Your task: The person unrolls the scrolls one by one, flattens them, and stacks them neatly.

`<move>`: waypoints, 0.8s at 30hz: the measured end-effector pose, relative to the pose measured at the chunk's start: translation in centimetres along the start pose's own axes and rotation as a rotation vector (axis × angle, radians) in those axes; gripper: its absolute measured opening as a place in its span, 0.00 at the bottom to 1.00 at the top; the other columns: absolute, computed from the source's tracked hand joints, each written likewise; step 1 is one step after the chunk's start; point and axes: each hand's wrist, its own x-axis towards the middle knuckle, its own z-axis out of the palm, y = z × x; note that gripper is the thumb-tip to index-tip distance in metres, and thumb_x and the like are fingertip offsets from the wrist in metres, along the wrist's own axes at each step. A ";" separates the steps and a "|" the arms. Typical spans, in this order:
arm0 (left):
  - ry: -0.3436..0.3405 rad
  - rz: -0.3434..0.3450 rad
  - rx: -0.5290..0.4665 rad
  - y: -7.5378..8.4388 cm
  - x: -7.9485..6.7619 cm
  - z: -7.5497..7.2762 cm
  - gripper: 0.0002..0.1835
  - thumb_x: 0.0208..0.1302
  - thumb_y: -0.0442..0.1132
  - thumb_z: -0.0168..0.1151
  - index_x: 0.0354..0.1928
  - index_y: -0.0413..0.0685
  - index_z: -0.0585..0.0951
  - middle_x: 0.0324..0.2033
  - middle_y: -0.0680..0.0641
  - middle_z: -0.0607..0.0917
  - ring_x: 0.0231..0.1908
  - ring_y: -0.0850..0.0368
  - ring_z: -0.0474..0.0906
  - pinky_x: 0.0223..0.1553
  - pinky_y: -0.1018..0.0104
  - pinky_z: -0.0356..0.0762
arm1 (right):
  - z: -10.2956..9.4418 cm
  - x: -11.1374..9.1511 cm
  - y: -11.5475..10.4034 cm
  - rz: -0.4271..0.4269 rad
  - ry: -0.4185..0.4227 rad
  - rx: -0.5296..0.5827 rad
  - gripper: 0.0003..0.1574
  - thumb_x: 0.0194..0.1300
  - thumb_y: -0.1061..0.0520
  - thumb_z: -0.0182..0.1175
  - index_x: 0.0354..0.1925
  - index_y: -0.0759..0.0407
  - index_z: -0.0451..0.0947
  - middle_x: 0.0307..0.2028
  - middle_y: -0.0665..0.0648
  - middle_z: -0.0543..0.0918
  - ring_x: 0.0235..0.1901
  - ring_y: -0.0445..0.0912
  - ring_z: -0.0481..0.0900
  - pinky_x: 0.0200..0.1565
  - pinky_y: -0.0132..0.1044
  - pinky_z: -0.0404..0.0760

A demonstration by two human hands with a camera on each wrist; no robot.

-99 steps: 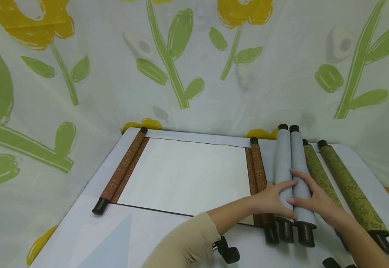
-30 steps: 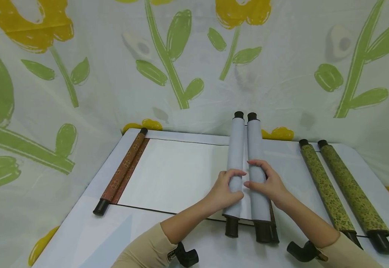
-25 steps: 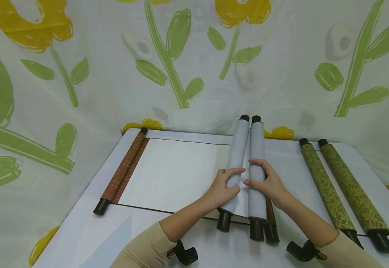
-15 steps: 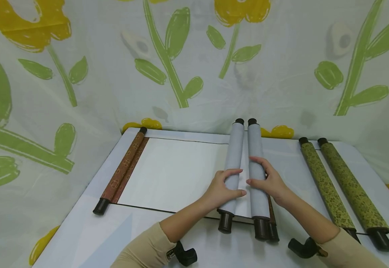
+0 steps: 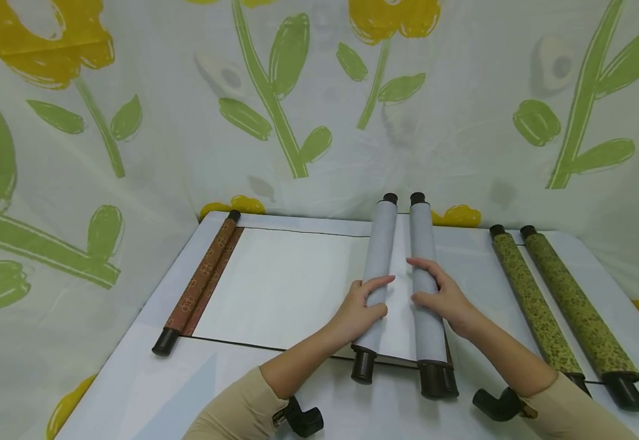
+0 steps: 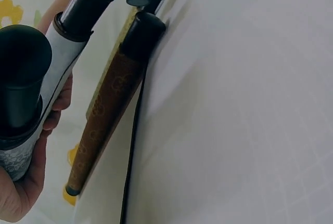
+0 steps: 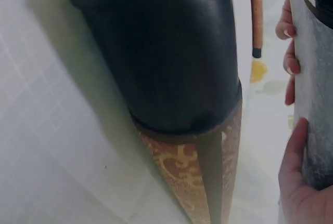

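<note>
Seemingly mid-unrolling: grey scroll (image 5: 401, 330), partly open, held above the right part of an opened brown scroll (image 5: 292, 281) on the table (image 5: 237, 379) — narrow strip of pale sheet between its rollers. Left hand (image 5: 359, 313) clamped round the left roller (image 5: 382, 241), fingers and thumb curled; right hand (image 5: 447, 302) likewise on the right roller (image 5: 422, 238). Next move, I judge, calls for parting the rollers evenly, both hands level — else the sheet may skew. Containers: none that I can see. Green scroll (image 5: 580, 299) well apart to the right, slightly open.
</note>
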 end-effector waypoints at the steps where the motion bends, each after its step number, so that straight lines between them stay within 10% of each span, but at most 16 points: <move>1: 0.009 0.003 0.010 0.0 0.0 0.0 0.32 0.51 0.37 0.59 0.61 0.68 0.74 0.44 0.44 0.68 0.39 0.51 0.68 0.34 0.64 0.69 | 0.1 0.1 0.0 0.004 0.015 -0.016 0.44 0.58 0.61 0.62 0.70 0.56 0.56 0.70 0.65 0.53 0.60 0.60 0.58 0.53 0.53 0.63; 9: 0.057 0.014 0.019 0.0 0.0 0.1 0.34 0.46 0.42 0.74 0.59 0.70 0.75 0.47 0.45 0.69 0.43 0.52 0.69 0.41 0.62 0.69 | 0.3 0.4 -0.4 0.023 0.063 -0.069 0.49 0.53 0.57 0.70 0.69 0.55 0.58 0.70 0.64 0.56 0.60 0.61 0.59 0.55 0.58 0.62; 24: 0.089 0.002 0.022 -0.2 -0.3 -0.7 0.34 0.48 0.29 0.57 0.60 0.65 0.76 0.50 0.41 0.68 0.45 0.48 0.67 0.39 0.62 0.67 | -0.4 0.7 -0.5 -0.005 -0.026 -0.117 0.48 0.55 0.64 0.63 0.71 0.56 0.55 0.70 0.69 0.52 0.60 0.64 0.59 0.55 0.61 0.62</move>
